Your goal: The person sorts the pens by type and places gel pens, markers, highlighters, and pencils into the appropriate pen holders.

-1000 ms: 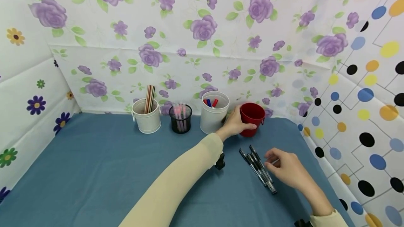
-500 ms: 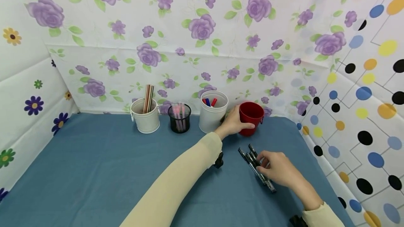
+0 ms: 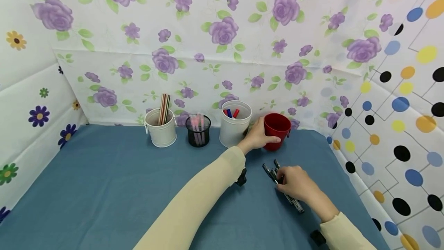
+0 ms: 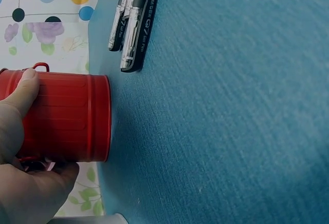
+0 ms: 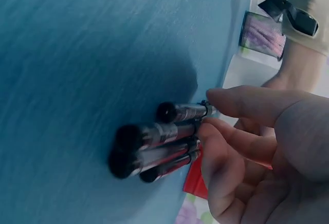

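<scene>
Left hand [image 3: 258,136] wraps its fingers [image 4: 20,93] round the red bucket [image 3: 276,131], upright at the desk's [image 3: 104,188] back edge. Right hand [image 3: 295,183] lies over the black pens [image 3: 277,174] bundled on the desk, fingers [image 5: 231,149] curled onto them, seemingly gripping.

Both arms wear long, snug, cream-coloured sleeves that end at the wrists, leaving the left hand [image 3: 257,136] and the right hand [image 3: 295,183] bare. A small black device [image 3: 241,178] is strapped under the left wrist, and a similar black unit [image 3: 317,237] sits beneath the right wrist.
</scene>
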A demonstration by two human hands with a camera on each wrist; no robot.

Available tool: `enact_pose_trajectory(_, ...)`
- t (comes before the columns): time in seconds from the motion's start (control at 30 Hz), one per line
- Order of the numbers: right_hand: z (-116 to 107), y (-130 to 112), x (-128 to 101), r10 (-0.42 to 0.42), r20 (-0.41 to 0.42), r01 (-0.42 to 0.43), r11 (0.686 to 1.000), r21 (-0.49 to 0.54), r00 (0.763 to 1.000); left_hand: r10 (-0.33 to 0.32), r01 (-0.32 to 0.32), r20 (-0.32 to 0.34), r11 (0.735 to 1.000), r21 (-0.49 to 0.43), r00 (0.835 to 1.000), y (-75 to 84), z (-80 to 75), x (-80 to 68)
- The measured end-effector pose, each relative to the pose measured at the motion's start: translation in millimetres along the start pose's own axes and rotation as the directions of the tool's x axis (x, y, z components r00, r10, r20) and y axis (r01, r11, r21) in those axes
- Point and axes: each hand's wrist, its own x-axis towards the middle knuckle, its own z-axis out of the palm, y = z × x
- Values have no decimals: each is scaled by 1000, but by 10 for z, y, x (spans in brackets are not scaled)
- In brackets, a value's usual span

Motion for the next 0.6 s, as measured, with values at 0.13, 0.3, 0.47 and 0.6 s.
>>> enact_pose_trajectory(0.13, 33, -84, 16, 39, 38, -38, 999, -27, 999, -7, 7, 8, 1000, -12, 1000, 1, -17, -19)
enact_pose_trajectory(0.3, 65, -148, 18, 92, 72, -88, 995, -53, 993, -9, 9, 13, 1000, -9, 1000, 3, -17, -17)
enact_pose_trajectory(0.47, -17, -113, -12, 58, 95, -58, 998, 0, 994, -13, 13, 15, 1000, -4, 1000, -2, 0, 11)
enact_pose_trajectory(0.6, -143, -39, -40, 11, 118, -21, 996, 84, 993, -6, 7, 13, 1000, -7, 1000, 4, -6, 5)
